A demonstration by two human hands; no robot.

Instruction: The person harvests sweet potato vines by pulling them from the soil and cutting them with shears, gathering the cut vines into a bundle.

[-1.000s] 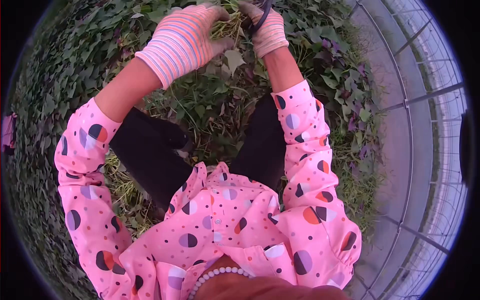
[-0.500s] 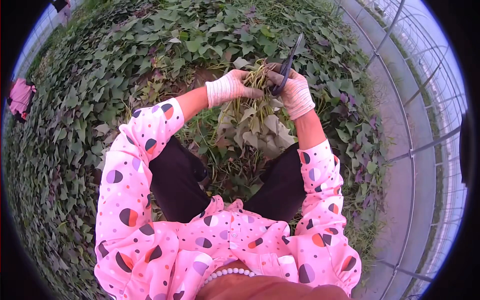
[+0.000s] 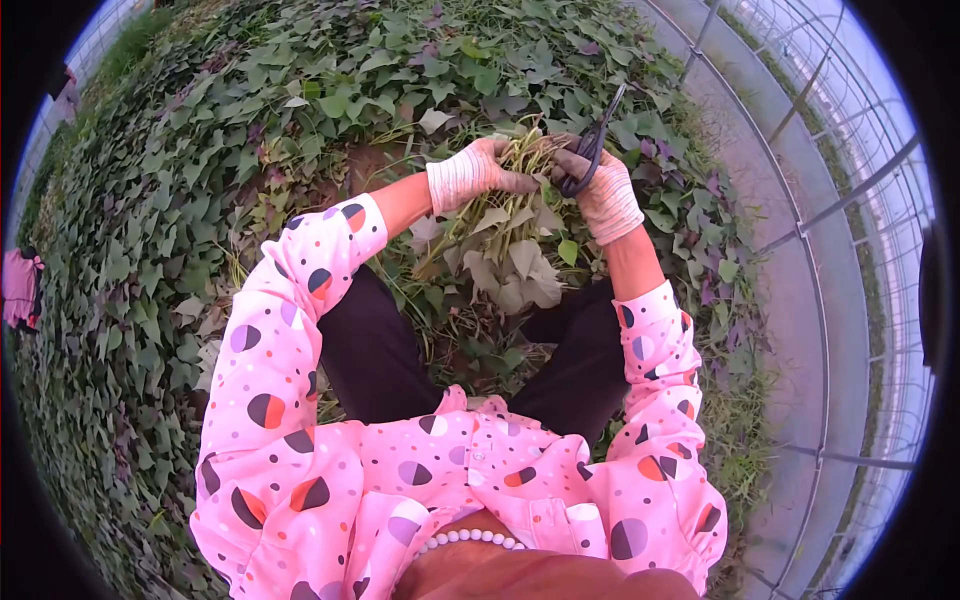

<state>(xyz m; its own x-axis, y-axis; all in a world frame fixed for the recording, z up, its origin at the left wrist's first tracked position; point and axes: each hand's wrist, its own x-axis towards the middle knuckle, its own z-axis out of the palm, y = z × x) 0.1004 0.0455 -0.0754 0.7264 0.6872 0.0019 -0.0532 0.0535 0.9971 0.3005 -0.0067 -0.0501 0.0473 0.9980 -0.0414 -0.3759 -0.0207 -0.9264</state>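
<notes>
Between my hands is a bunch of leafy vine stems (image 3: 527,157), stem ends upward and pale, wilted-looking leaves hanging down over the ground. My left hand (image 3: 482,173), in a whitish work glove with soiled fingers, is closed around the bunch's left side. From the other side my right hand (image 3: 604,192), gloved the same way, has its fingertips against the stems. Dark-handled scissors (image 3: 592,150) are also held in that right hand, blades pointing up and away. Some fingertips are hidden behind the stems.
Dense green and purplish vine leaves (image 3: 240,130) cover the ground ahead and to the left. A metal pipe frame (image 3: 806,235) with netting runs along the right beside a grey strip. Another person in pink (image 3: 20,288) is at the far left edge.
The view has shifted, so both hands and the bunch appear slightly further right. The bunch stays held in both hands and the scissors stay in my right hand.
</notes>
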